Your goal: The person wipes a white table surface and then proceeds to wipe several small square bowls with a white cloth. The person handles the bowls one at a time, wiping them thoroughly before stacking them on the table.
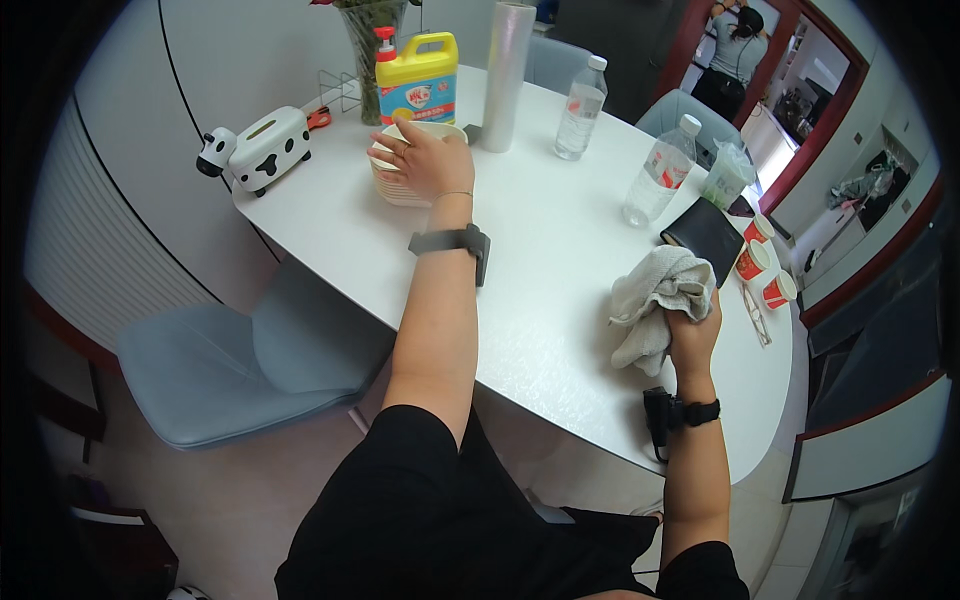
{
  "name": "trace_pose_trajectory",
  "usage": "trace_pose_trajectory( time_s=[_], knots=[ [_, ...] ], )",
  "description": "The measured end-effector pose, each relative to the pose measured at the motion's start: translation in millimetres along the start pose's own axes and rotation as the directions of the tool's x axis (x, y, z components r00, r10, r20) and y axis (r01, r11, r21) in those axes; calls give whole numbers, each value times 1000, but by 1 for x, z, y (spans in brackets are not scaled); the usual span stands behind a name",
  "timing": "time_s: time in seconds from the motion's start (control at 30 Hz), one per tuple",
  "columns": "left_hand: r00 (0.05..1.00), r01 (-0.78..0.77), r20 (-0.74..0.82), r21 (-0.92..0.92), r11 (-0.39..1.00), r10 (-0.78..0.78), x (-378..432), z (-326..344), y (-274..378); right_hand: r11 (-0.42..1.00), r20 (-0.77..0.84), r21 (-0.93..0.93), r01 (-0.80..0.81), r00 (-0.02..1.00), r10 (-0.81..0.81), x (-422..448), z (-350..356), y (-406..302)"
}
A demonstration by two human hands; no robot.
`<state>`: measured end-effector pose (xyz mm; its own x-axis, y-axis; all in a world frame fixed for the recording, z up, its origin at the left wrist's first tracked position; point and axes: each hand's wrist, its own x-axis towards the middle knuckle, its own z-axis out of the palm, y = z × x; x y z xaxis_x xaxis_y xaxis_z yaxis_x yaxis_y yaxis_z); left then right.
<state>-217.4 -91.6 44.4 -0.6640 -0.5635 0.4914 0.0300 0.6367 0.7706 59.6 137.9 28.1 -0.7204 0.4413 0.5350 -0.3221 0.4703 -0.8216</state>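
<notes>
My left hand reaches over a stack of cream-coloured bowls or one ribbed container, its fingers spread across the rim. Whether those fingers grip or only touch it is hard to tell, because the palm side is hidden. Bunched in my right hand is a light grey cloth, held above the table's right side. Past the cloth lies a black notebook or folder. Directly behind the bowls stands a yellow pump jug of detergent.
On the white table stand a cow-shaped holder, a glass vase, a plastic film roll, two plastic bottles and several red paper cups. Glasses lie nearby. Grey-blue chairs surround it. A person stands beyond.
</notes>
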Motion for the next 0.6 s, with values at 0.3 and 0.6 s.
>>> trace_pose_trajectory(
  time_s=[0.3,0.6],
  knots=[
    [982,-171,-55,129,977,179,-1,1,0,999,10,-35,10,1000,-10,0,2,1],
    [947,-310,-88,10,951,310,-3,4,6,999,18,-34,34,999,-33,1,2,0]
  ],
)
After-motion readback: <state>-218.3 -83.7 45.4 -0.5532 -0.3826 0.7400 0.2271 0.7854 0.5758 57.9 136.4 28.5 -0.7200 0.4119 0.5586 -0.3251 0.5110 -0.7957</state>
